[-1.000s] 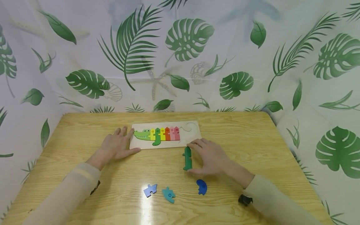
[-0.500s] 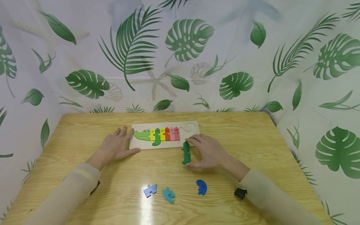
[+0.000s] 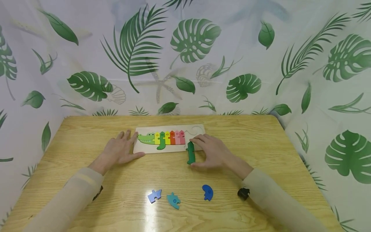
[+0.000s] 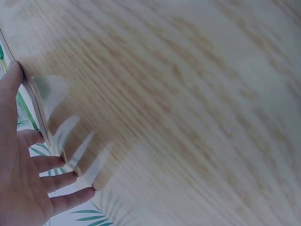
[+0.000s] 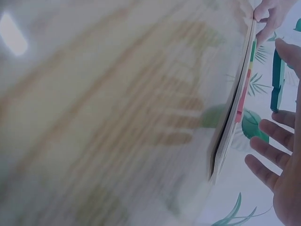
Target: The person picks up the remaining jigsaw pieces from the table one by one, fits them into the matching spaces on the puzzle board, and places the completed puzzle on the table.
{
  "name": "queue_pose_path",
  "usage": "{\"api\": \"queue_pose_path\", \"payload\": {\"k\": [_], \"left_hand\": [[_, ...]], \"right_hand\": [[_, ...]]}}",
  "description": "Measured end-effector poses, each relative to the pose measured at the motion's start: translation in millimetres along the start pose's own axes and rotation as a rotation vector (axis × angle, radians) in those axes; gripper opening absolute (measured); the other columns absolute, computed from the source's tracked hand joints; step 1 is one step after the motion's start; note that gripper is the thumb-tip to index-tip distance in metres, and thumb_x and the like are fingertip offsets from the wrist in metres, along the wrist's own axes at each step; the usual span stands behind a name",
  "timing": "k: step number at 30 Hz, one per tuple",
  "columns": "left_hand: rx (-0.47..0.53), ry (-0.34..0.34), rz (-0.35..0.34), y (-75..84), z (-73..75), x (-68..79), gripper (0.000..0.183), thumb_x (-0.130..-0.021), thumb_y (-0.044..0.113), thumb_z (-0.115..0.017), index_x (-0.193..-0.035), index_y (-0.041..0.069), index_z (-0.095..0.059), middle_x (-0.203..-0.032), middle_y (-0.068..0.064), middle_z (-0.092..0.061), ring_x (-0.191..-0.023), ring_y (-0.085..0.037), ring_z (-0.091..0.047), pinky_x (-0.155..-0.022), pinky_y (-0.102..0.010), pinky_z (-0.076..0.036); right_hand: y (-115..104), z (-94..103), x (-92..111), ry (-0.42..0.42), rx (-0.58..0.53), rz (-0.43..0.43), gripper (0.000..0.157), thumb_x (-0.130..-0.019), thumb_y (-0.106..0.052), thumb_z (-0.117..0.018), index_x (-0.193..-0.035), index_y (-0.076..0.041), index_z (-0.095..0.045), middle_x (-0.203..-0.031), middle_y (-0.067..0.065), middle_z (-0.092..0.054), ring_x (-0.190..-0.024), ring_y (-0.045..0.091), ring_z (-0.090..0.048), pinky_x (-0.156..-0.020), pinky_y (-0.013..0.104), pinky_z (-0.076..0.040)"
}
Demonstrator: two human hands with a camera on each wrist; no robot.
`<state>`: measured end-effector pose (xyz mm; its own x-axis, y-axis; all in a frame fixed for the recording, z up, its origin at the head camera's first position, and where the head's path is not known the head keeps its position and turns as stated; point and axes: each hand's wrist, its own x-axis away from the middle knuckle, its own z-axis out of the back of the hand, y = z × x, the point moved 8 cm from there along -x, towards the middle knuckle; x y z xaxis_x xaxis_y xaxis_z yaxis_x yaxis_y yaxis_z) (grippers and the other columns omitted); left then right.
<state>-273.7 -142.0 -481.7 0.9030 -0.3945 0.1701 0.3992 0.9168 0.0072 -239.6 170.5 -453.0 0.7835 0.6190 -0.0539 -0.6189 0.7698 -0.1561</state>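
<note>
I have the right hand [image 3: 214, 154] pinching a green piece [image 3: 190, 153], the left hand [image 3: 119, 149], spread, touching the part-filled board [image 3: 175, 148].

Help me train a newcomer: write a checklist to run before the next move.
1. Dark green puzzle piece held: ok, right grip pinches it.
2. Crocodile puzzle board steadied: ok, left grip touches its left end.
3. Spot beside dark pink piece bare: ok, where visible.
4. Dark green puzzle piece seated: not ok, only held.
5. Its fit against the dark pink piece: cannot tell.
6. Violet-blue piece, teal piece, curved blue piece clear of board: ok.
</note>
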Motion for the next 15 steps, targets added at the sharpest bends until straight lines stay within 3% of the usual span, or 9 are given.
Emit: {"api": "queue_pose_path", "payload": {"k": [15], "left_hand": [[-0.006, 0.004, -0.001, 0.0, -0.8, 0.3, 0.1, -0.097, 0.078, -0.048, -0.165, 0.005, -0.034, -0.165, -0.032, -0.037, -0.145, -0.055, -0.047, -0.099, -0.066, -0.056]], "right_hand": [[15, -6.1, -15, -0.014, -0.013, -0.001, 0.096, -0.081, -0.075, -0.074, -0.153, -0.014, -0.055, -0.148, 0.007, -0.062, -0.134, 0.03, -0.061, -0.111, 0.051, -0.053]]}}
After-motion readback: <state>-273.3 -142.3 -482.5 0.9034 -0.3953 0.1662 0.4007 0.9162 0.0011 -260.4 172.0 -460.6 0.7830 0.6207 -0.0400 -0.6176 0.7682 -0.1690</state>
